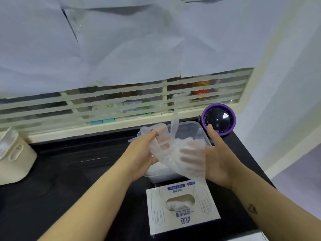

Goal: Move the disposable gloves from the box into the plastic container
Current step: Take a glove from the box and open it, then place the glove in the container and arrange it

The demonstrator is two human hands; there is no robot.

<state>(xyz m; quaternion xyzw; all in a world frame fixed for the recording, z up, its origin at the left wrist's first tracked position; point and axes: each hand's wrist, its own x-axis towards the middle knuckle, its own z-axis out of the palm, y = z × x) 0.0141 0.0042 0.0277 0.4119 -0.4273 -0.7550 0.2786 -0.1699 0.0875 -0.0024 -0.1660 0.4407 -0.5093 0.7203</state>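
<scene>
Glove box (182, 222): blue print upside-down | left hand (140, 157) fingers grip gloves (173, 154) | right hand (219, 162) fingers spread behind

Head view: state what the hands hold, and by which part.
A clear disposable glove. The left hand grips its finger end; the right hand supports the wider cuff part on straight fingers, above the plastic container.

Translucent gloves (175, 153), white box (182, 221), black counter (78, 171)
</scene>
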